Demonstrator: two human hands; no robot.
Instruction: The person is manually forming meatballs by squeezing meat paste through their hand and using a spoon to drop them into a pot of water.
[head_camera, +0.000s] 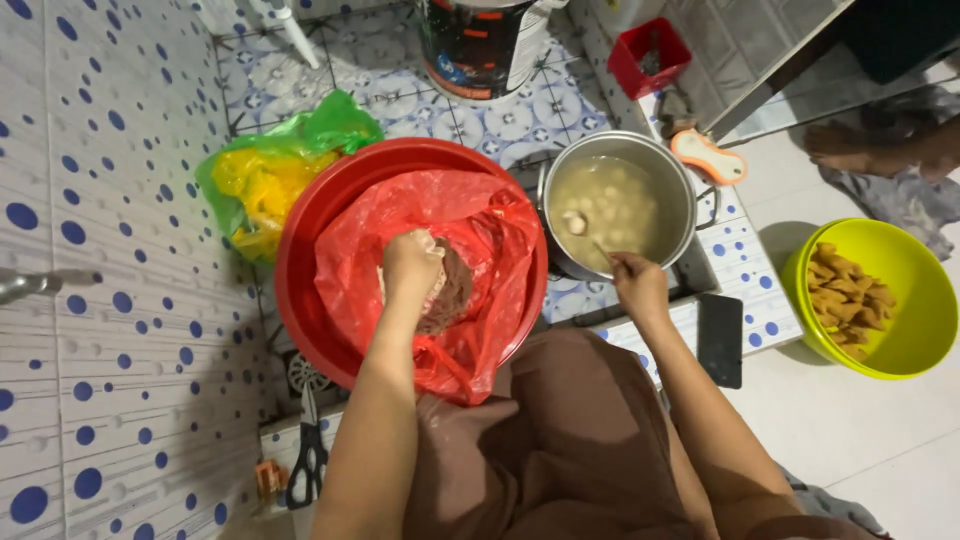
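My left hand (411, 265) is closed in a fist on a lump of pinkish-brown meat paste (455, 292). The paste lies in a red plastic bag (480, 220) that lines a big red basin (310, 225). My right hand (637, 283) grips a thin spoon handle at the near rim of a steel pot (690, 200). The spoon's bowl dips into cloudy broth (610, 200) in which several pale meatballs float. The pot stands just right of the basin.
A green and yellow plastic bag (265, 175) lies left of the basin. A lime bowl (925, 300) of fried tofu pieces sits on the floor at right. A black phone (720, 340), scissors (308, 450), a paint bucket (480, 45) and a red box (650, 55) stand around.
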